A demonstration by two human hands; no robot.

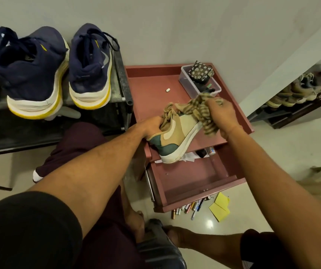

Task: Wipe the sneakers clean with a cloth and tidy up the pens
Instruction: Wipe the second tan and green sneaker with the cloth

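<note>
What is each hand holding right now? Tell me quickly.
Left hand: closed, gripping the tan sneaker at its collar.
Right hand: closed, holding the striped cloth against the sneaker.

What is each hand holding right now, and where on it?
Left hand grips the tan-and-green sneaker at its collar, by the laces; right hand grips the bunched brown striped cloth against its toe.

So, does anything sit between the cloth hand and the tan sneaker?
Nothing visible. The right hand grips the brown striped cloth directly against the toe end of the tan and green sneaker, which the left hand holds.
</note>
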